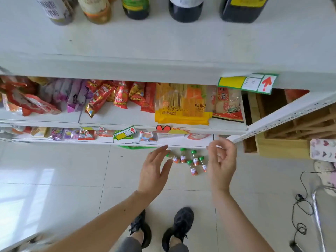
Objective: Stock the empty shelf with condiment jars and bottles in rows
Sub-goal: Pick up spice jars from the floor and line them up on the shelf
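Several small green-capped condiment bottles (pixel 192 161) with red-and-white labels lie scattered on the tiled floor below the shelving. My left hand (pixel 154 171) hovers above their left side, fingers straight and spread, holding nothing. My right hand (pixel 221 163) hangs above their right side with fingers loosely curled and empty. The white top shelf (pixel 163 39) is mostly bare, with a row of jars and dark bottles (pixel 185 8) standing along its back.
Lower shelves hold snack packets (pixel 112 97) and a yellow noodle pack (pixel 181 106). A price tag (pixel 248 83) hangs on the shelf edge. A wooden crate (pixel 283 128) stands at right, with a black cable (pixel 301 206) and a metal chair leg (pixel 318 215). My shoes (pixel 163 228) are below.
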